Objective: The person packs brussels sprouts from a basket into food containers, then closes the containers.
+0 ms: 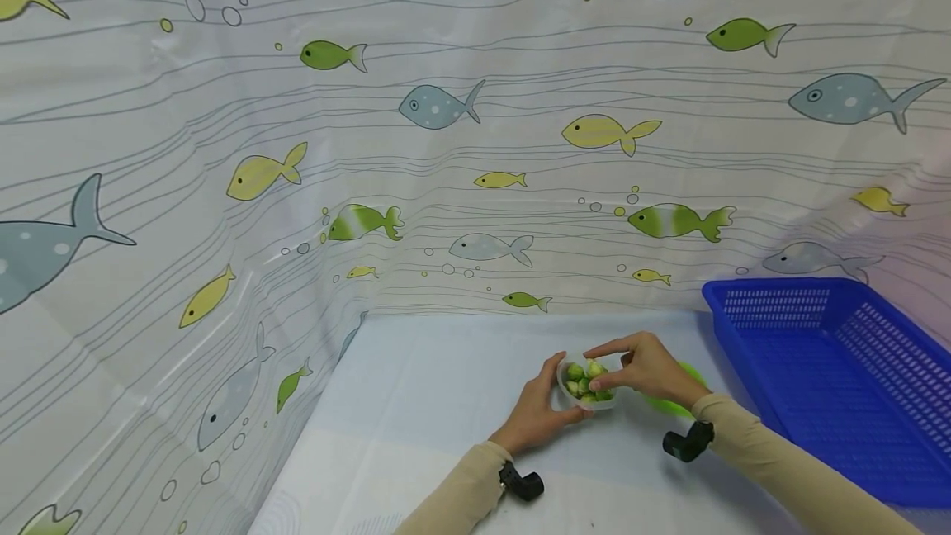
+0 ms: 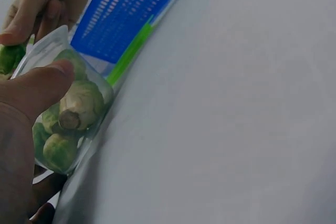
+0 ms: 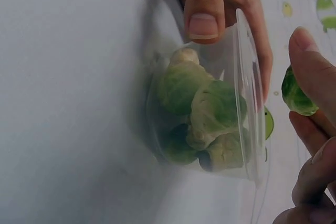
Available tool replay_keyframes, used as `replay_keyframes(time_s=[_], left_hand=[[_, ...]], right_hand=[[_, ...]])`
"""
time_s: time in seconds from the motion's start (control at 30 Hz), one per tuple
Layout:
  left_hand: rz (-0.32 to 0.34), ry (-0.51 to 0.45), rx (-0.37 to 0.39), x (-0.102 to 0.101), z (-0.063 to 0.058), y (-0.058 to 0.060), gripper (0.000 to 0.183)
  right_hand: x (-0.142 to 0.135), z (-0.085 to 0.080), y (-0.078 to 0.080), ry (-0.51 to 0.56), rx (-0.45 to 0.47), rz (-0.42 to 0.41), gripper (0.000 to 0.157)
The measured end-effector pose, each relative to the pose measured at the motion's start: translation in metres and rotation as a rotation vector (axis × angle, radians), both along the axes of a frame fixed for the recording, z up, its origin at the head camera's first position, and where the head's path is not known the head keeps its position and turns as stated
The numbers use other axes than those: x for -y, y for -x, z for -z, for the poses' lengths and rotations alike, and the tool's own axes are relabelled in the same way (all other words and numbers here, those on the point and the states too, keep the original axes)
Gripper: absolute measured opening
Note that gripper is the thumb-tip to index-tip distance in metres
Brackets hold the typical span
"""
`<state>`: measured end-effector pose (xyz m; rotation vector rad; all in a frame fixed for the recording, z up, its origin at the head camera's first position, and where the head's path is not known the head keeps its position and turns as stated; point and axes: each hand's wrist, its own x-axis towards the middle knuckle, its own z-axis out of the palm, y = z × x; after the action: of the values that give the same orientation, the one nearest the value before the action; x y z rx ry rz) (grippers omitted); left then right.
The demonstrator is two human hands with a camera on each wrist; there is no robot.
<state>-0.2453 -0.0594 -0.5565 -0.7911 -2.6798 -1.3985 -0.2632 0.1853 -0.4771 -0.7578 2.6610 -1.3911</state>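
A clear plastic container (image 1: pixel 587 404) stands on the white table, with several Brussels sprouts (image 1: pixel 575 386) inside. My left hand (image 1: pixel 538 413) grips it from the left, its thumb on the near wall and its fingers around the far side. Above the container's opening, my right hand (image 1: pixel 645 370) pinches one Brussels sprout (image 3: pixel 298 94) between thumb and fingers. In the right wrist view that sprout is apart from the rim. The left wrist view shows the sprouts (image 2: pixel 81 106) through the clear wall, behind the left thumb.
A bright green plate-like thing (image 1: pixel 694 374) lies on the table, partly hidden behind the right hand. To the right stands a large blue plastic basket (image 1: pixel 773 390) with perforated walls. A fish-patterned curtain (image 1: pixel 446 155) hangs behind and to the left of the table.
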Motion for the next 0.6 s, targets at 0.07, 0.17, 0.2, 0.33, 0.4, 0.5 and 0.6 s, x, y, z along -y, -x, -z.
replay_keyframes(time_s=[0.07,0.17,0.2,0.33,0.4,0.5,0.6], left_hand=[[0.002,-0.001,0.000,0.000,0.000,0.000,0.097],[0.003,-0.008,0.007,0.000,0.000,-0.001,0.097],[0.004,-0.011,0.011,0.000,-0.001,-0.001,0.097],[0.004,-0.012,0.020,0.000,-0.002,-0.003,0.098],[0.000,-0.011,0.024,0.000,-0.002,-0.003,0.098],[-0.008,-0.009,0.028,0.000,-0.004,-0.004,0.097],[-0.014,-0.008,0.023,0.000,-0.004,-0.003,0.097]], right_hand=[[0.002,0.002,0.000,-0.003,-0.011,-0.004,0.046],[0.005,0.006,0.002,-0.011,-0.035,-0.011,0.044],[0.006,0.007,0.002,-0.012,-0.047,-0.014,0.043],[0.011,0.014,0.004,-0.013,-0.116,-0.050,0.041],[0.013,0.018,0.006,-0.017,-0.157,-0.076,0.040],[0.016,0.022,0.007,-0.034,-0.203,-0.108,0.040],[0.018,0.022,0.007,-0.071,-0.213,-0.115,0.042]])
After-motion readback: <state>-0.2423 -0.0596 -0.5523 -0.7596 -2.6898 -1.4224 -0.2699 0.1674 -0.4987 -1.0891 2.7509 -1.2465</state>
